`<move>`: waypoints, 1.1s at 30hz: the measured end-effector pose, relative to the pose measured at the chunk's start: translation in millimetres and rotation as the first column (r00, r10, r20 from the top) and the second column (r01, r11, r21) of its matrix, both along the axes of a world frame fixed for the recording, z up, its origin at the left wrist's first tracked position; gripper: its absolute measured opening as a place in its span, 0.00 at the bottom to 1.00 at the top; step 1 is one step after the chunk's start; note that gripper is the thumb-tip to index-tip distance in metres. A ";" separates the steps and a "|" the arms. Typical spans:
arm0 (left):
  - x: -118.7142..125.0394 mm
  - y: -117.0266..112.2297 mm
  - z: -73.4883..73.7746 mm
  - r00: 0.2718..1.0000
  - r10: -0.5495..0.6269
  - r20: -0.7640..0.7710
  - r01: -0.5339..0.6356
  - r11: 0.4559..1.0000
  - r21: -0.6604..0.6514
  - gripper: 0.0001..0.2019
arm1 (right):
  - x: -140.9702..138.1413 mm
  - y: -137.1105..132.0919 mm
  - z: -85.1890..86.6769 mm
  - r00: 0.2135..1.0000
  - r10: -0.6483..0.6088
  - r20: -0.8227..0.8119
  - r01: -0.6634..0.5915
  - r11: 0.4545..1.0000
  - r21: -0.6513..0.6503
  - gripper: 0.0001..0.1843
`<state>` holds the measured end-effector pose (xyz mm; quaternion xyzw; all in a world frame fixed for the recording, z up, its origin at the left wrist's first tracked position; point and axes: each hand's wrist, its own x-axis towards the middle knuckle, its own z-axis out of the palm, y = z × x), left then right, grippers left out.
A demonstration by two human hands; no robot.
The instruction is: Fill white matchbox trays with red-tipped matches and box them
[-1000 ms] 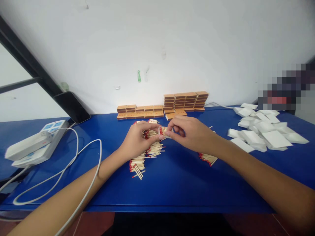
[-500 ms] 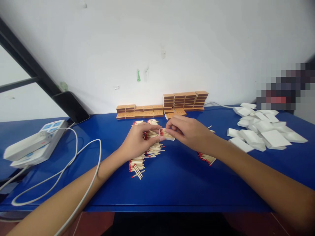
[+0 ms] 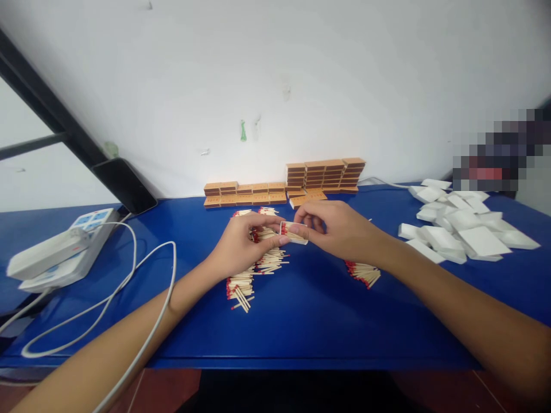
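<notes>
A small white matchbox tray [image 3: 303,241] filled with red-tipped matches [image 3: 293,233] is held above the blue table, between my two hands. My left hand [image 3: 241,241] pinches the tray's left end with thumb and fingers. On the tray's right part, the thumb of my right hand [image 3: 344,229] lies over the matches, its other fingers curled behind. Partly hidden by my left hand, a heap of loose matches [image 3: 269,261] spreads on the table. A smaller match pile [image 3: 364,273] lies below my right hand.
Orange-brown matchboxes stand along the wall in a low row [image 3: 245,199] and a taller stack [image 3: 325,175]. White empty trays [image 3: 482,241] are heaped at the right. At the left sit a power strip [image 3: 97,229] and a looped white cable [image 3: 174,264], which crosses my left forearm.
My right thumb has come down over the matches in the tray, and the right hand has shifted slightly. My left hand keeps its hold. The view has moved a little.
</notes>
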<state>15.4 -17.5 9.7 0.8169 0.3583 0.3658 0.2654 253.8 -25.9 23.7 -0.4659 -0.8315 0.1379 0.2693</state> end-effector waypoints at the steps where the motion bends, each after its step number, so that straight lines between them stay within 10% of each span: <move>1: 0.1 -0.3 0.6 1.000 -0.009 -0.006 0.009 1.000 0.004 0.15 | 0.2 0.2 -0.1 1.000 0.003 0.004 -0.003 1.000 0.007 0.17; 17: -1.0 1.8 -0.9 0.999 -0.022 -0.023 0.022 1.000 -0.020 0.15 | -1.1 -1.2 0.8 1.000 0.004 0.024 -0.004 1.000 0.015 0.17; 23: -5.9 7.4 -1.9 0.997 0.082 0.015 -0.083 0.995 0.056 0.18 | 0.5 -3.5 -1.3 0.995 -0.003 -0.104 0.030 0.966 0.258 0.11; 33: -7.6 11.5 -3.8 0.981 0.193 0.034 -0.196 0.975 0.101 0.15 | -28.8 -21.7 -30.3 0.923 0.384 0.015 -0.384 0.923 -0.028 0.05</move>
